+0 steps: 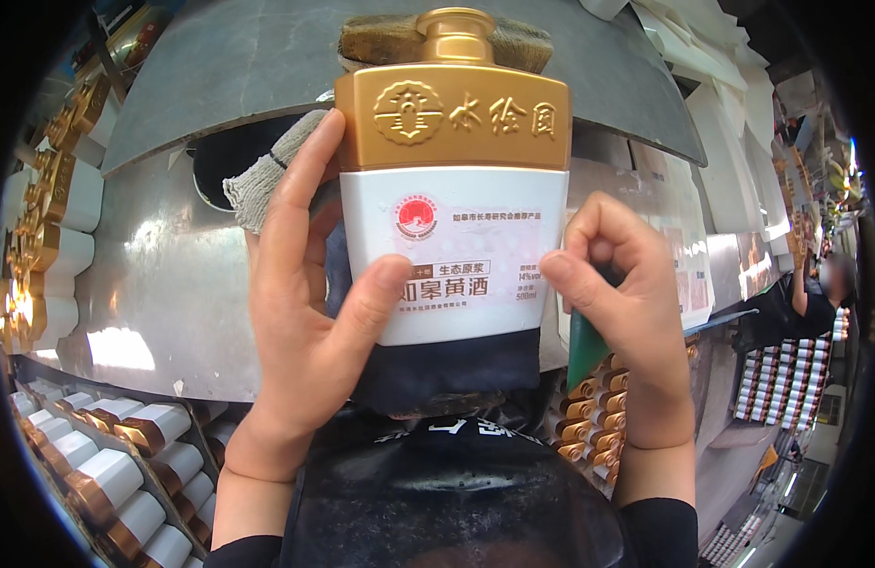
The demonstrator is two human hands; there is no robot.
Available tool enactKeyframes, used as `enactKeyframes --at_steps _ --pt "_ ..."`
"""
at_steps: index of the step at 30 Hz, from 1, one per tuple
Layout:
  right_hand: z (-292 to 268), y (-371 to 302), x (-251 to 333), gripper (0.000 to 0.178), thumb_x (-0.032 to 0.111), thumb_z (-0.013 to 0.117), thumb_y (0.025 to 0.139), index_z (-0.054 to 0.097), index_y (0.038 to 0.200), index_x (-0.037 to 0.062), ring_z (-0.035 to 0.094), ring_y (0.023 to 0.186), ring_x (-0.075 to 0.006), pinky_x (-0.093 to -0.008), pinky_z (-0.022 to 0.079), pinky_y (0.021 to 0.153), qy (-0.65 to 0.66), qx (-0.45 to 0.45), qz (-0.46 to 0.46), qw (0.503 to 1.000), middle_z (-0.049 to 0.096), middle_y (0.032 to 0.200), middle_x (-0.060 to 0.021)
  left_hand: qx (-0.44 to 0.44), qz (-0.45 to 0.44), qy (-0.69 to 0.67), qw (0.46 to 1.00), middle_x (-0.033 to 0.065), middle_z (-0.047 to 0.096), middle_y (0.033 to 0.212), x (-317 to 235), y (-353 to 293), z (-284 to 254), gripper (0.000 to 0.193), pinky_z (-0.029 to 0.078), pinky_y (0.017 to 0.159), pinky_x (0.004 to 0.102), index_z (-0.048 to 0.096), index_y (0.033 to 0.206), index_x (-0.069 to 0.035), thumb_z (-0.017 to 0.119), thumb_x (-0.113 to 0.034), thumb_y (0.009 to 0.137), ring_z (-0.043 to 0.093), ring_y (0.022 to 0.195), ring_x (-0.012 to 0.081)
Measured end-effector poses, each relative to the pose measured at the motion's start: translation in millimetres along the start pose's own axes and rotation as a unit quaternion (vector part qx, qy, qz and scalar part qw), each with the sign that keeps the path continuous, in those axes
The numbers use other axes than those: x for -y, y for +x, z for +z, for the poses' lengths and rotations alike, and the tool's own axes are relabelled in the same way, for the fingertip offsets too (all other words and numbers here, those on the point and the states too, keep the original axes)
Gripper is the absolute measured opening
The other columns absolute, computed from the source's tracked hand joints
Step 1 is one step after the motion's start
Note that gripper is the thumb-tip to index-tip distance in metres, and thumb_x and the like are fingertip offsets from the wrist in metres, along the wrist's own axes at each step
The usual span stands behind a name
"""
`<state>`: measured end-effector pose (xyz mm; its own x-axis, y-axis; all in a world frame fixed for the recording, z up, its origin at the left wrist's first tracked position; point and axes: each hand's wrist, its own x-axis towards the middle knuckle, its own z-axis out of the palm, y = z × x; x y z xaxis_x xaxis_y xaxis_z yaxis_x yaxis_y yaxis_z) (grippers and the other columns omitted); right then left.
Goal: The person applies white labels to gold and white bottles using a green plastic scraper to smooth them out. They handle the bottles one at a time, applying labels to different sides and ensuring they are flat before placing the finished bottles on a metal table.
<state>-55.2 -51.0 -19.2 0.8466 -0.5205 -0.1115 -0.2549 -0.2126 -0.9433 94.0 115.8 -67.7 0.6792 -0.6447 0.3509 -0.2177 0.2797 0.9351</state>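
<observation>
Supporting the bottle point(456, 327) from its left side, the left hand point(300, 317) spreads wide, thumb on the front face; a loosened grip could let the bottle tilt or slip. The right hand point(638, 298) pinches narrowly at the bottle's right edge and holds a green scraper point(584, 355), which could scratch the bottle if swung inward. The bottle sits between both thumbs. Left of it lies grey knitted cloth point(262, 189), on the table point(187, 312).

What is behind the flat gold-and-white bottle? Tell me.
Behind the bottle, a rough brown oblong block shows either side of the neck, against a smooth grey table. Anything directly behind it is covered.
</observation>
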Motion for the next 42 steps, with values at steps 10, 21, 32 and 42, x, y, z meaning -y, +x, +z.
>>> enactKeyframes --at_steps 10,21,32,42 --pt "-0.1 17.5 18.5 0.026 0.012 0.073 0.083 0.050 0.072 0.0060 0.046 0.063 -0.0007 -0.0178 0.037 0.056 -0.067 0.005 0.074 0.995 0.053 0.067 0.0029 0.034 -0.001 0.014 0.999 0.0166 0.036 0.145 3.8 -0.5 -7.5 0.078 0.033 0.110 0.0389 0.023 0.148 0.003 0.066 -0.013 0.086 0.039 0.133 0.0254" --pt "11.7 24.5 43.8 0.029 -0.001 0.071 0.080 0.065 0.108 -0.0008 0.064 0.093 -0.0126 -0.0266 0.051 0.082 -0.359 -0.005 -0.399 0.844 0.068 0.101 -0.0077 0.040 0.030 0.060 0.997 0.0136 0.028 0.151 8.4 -12.1 -5.1 0.092 0.032 0.112 0.0407 0.018 0.151 0.000 0.072 -0.011 0.077 0.034 0.137 0.0251" --pt "32.2 40.7 19.5 0.010 0.013 0.063 0.075 0.070 0.080 0.0088 0.063 0.062 -0.0234 -0.0315 0.051 0.056 -0.324 -0.027 -0.482 0.814 0.064 0.068 -0.0082 -0.060 -0.005 0.043 0.997 0.0198 0.040 0.146 16.2 -15.1 -20.6 0.062 0.030 0.112 0.0411 0.036 0.143 0.004 0.043 -0.040 0.099 0.042 0.134 0.0283" --pt "32.2 11.9 -10.2 0.017 0.019 0.063 0.066 0.050 0.060 0.0108 0.055 0.061 -0.0188 -0.0332 0.046 0.051 -0.224 -0.134 -0.597 0.758 0.049 0.059 -0.0008 -0.083 -0.047 -0.043 0.995 0.0214 0.039 0.146 28.0 -11.1 -22.3 0.052 0.035 0.110 0.0398 0.034 0.142 0.006 0.035 -0.028 0.103 0.042 0.133 0.0282"
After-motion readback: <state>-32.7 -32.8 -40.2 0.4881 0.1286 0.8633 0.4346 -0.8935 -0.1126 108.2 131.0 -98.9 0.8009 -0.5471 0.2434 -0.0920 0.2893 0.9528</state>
